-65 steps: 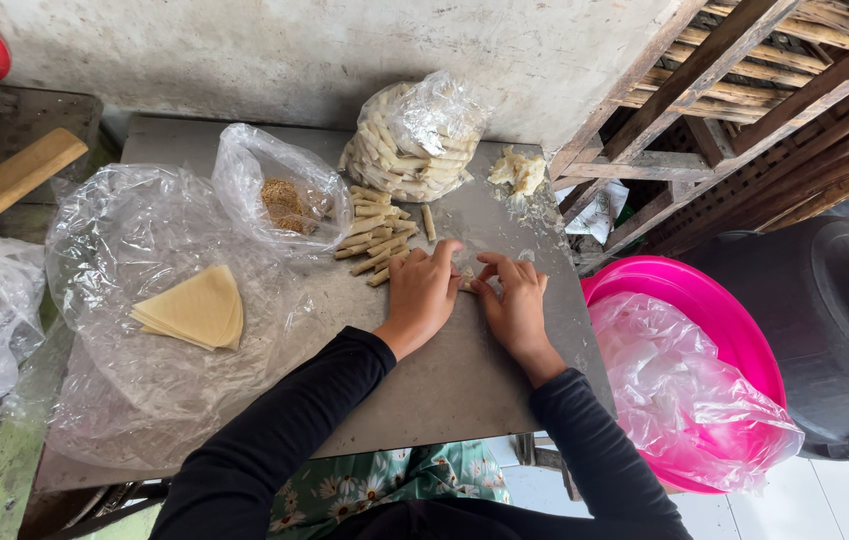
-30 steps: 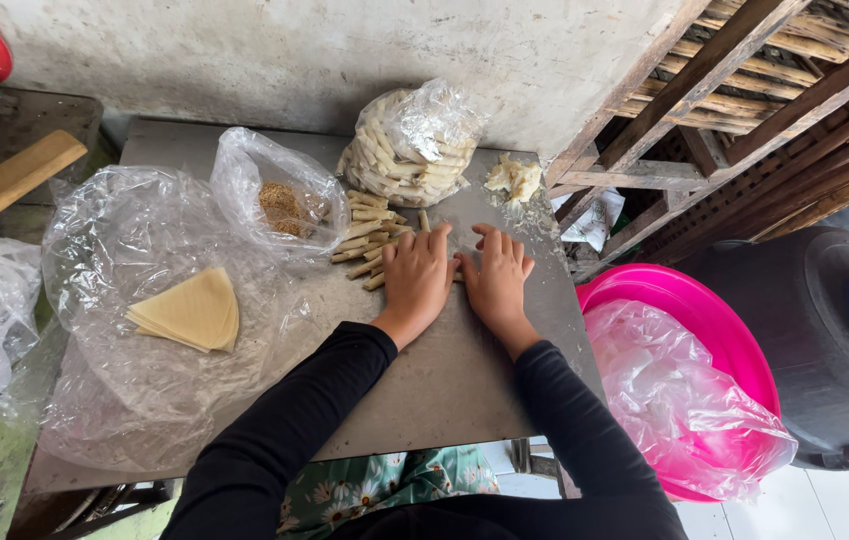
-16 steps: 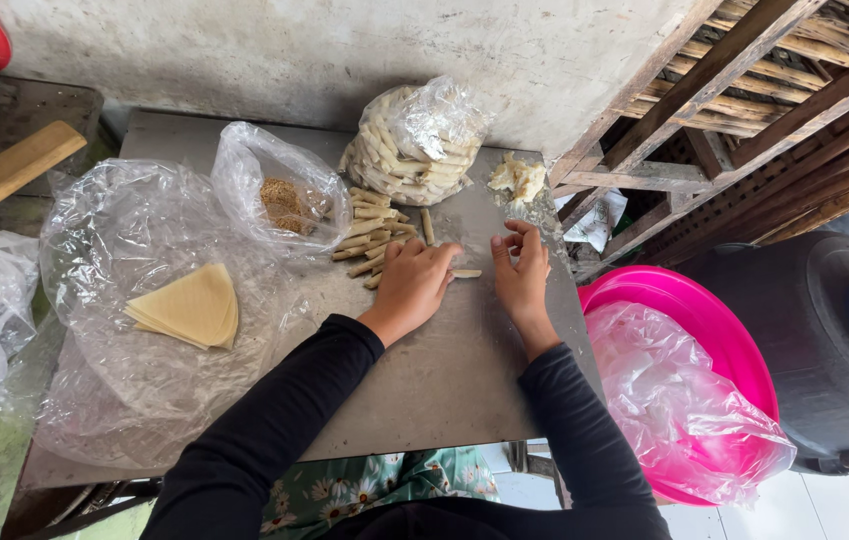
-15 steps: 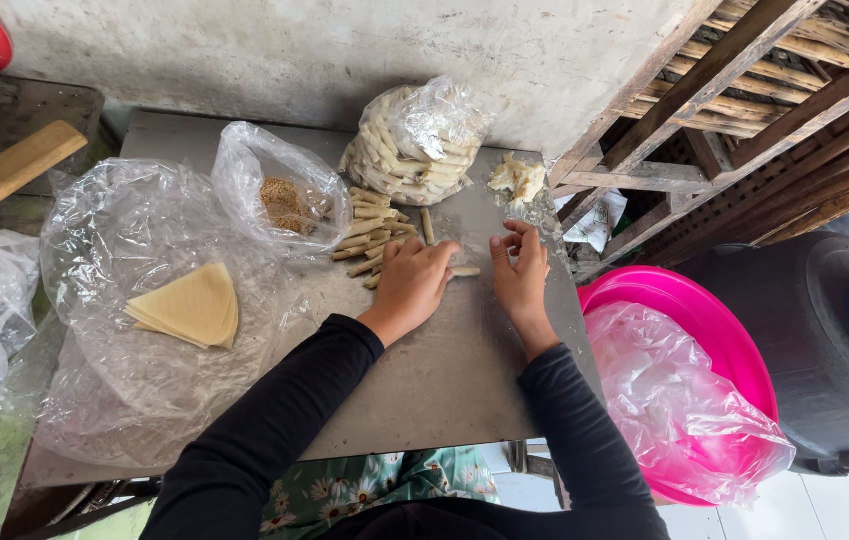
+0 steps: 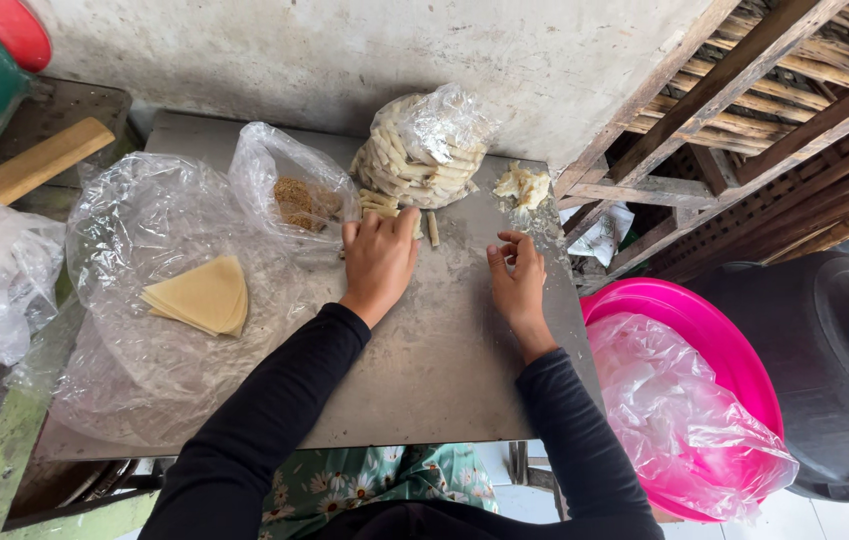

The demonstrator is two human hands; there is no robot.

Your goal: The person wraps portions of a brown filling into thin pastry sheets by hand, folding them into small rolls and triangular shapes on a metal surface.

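Found the loose rolled pastry sticks [image 5: 381, 203] at upper centre of the frame, bunched on the metal table [image 5: 434, 370] just below the clear bag of finished rolls [image 5: 424, 150]. Found them half covered by the left hand [image 5: 379, 258], spread flat and palm down, fingers together and pressing on the little pile without closing around any of it. Noted one stray stick [image 5: 433, 228] lying alone just right of those fingertips.

Saw the right hand [image 5: 517, 285] right of centre, resting on its edge on the bare metal, fingers loosely curled, thumb and forefinger nearly meeting; could not tell whether anything small was pinched there. Appeared otherwise empty.

Judged as a gathering move: best done with the flat palm kept low and light, sweeping the sticks sideways as one bundle rather than bearing down, since such thin rolls looked likely to crack or unroll. Worth bringing the curled hand in as a stop on the open side, taking the stray along.

Farther out: pale dough scraps [image 5: 524, 185] at upper right of the table, a bag of brown filling [image 5: 294, 200] left of the pile, folded wrappers [image 5: 199, 298] on a plastic sheet [image 5: 134, 380] at left, a pink basin [image 5: 714, 340] at lower right.
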